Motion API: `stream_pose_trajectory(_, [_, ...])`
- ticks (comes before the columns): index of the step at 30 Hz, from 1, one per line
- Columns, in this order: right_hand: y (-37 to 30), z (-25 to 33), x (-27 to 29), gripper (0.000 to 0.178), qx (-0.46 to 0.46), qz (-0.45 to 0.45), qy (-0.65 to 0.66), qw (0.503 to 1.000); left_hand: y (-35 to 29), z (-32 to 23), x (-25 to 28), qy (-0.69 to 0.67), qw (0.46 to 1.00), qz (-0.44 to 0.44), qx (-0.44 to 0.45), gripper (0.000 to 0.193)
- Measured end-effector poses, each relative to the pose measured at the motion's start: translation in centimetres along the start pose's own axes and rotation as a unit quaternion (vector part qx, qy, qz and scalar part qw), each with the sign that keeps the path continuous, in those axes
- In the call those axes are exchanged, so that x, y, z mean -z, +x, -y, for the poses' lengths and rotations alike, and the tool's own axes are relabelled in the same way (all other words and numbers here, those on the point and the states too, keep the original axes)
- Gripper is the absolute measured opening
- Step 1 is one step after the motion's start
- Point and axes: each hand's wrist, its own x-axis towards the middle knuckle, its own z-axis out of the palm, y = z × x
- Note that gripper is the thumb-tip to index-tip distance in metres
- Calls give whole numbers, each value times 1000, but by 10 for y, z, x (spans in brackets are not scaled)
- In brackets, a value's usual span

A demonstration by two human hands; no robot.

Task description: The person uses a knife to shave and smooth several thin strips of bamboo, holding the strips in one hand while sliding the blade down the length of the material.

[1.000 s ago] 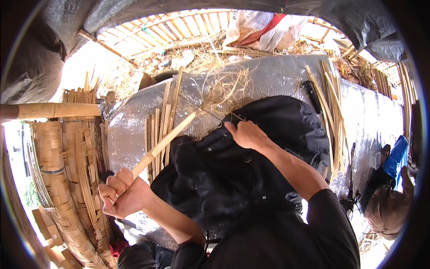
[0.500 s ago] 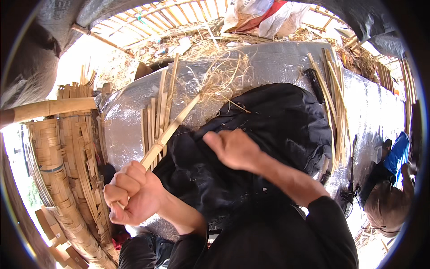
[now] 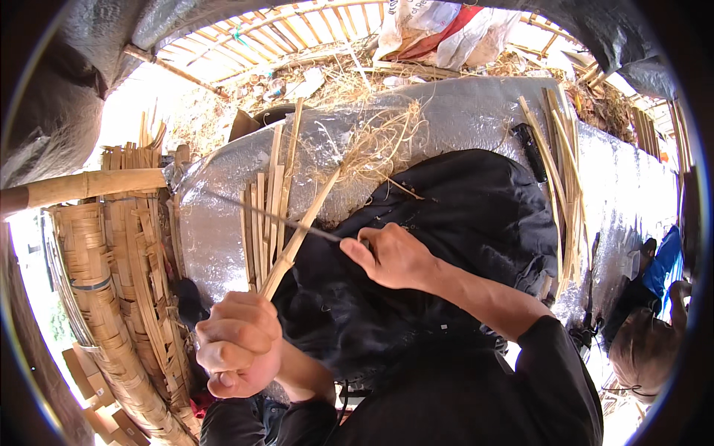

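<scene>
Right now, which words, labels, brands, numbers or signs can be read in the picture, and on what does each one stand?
White and red sack, top: dark lettering, only partly legible; I leave it unquoted.
Cardboard boxes, lower left: small marks, too small to read.
White patch on the black fabric: too small to tell.
Pale strip in the left hand, thin tool in the right hand: no text seen.

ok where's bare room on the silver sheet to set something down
Bare silver sheet lies beyond the black cloth, between curly shavings and the right strips, and right of those. Left of the left strips is bare, under the thin blade. Crowded: the middle, with left hand, right hand and held strip.
</scene>
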Motion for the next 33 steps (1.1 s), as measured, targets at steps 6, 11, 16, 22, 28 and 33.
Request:
stream_pose_trajectory(6, [-14,28,0,58,47,-33,-50,997,-6,-4,-1,5,1000,-20,4,44])
stream_pose_trajectory(11, [30,-81,-24,64,-48,-64,-96,992,-8,0,2,-7,1000,-27,-5,42])
stream_pose_trajectory(16, [6,-7,-11,62,-32,-9,-19,999,-6,2,13,-16,998,-62,-2,39])
stream_pose_trajectory(22, [53,-74,-19,78,-152,-34,-70,985,-26,-9,43,-48,978,-204,-2,36])
stream_pose_trajectory(28, [48,-112,-13,75,-205,-19,-93,974,-30,-8,50,-65,972,-227,8,36])
stream_pose_trajectory(33, [24,-33,2,79,-200,50,-113,972,-31,-13,58,-56,958,-283,1,34])
